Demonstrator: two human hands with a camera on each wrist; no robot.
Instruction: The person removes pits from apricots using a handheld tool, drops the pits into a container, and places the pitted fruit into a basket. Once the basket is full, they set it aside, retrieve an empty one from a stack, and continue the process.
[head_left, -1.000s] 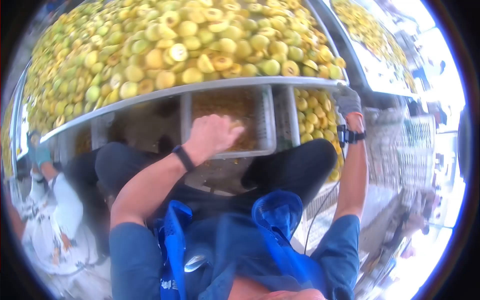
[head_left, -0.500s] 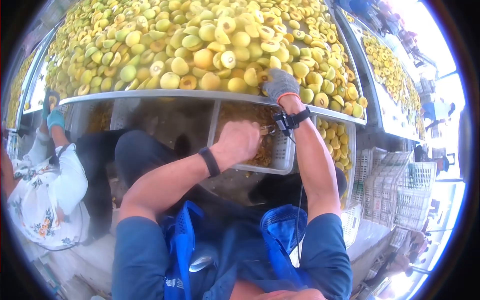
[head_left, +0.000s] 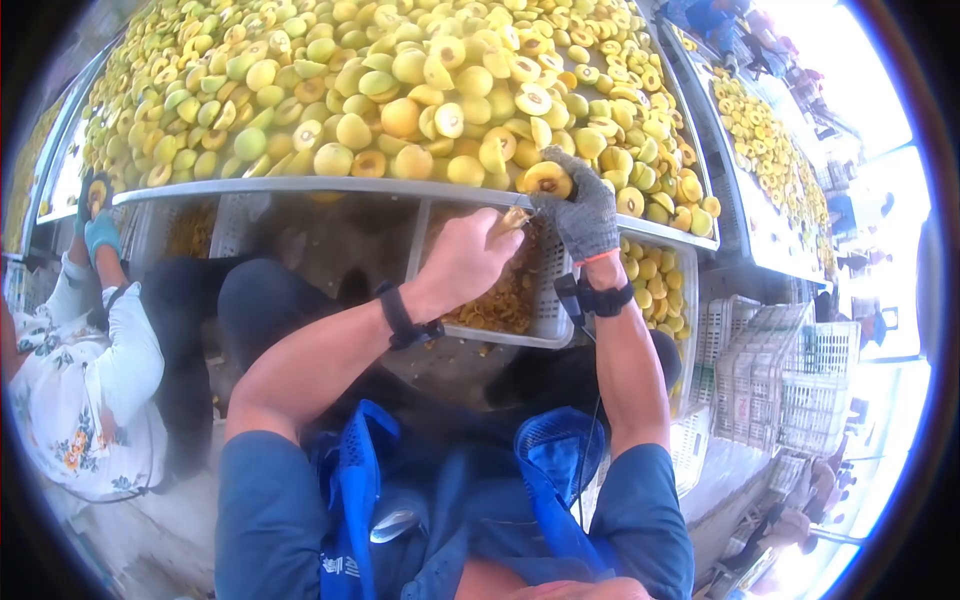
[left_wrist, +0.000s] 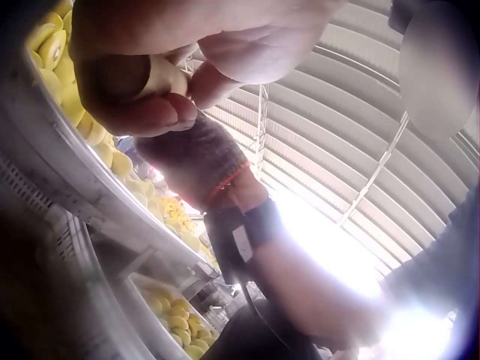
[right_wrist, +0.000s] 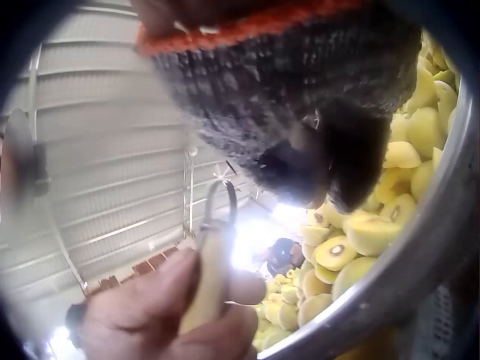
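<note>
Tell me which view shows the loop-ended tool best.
The right wrist view: the tool shows both its loop and pale handle. The head view shows it small, in the left hand; the left wrist view, only part of its handle.

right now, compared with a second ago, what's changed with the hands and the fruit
The grey-gloved right hand has swung left from the right corner of the metal-rimmed table to beside the bare left hand, and now holds a halved yellow fruit with a brown centre. The left hand still grips the tan-handled metal loop tool. The heap of yellow fruit looks much as it was.
</note>
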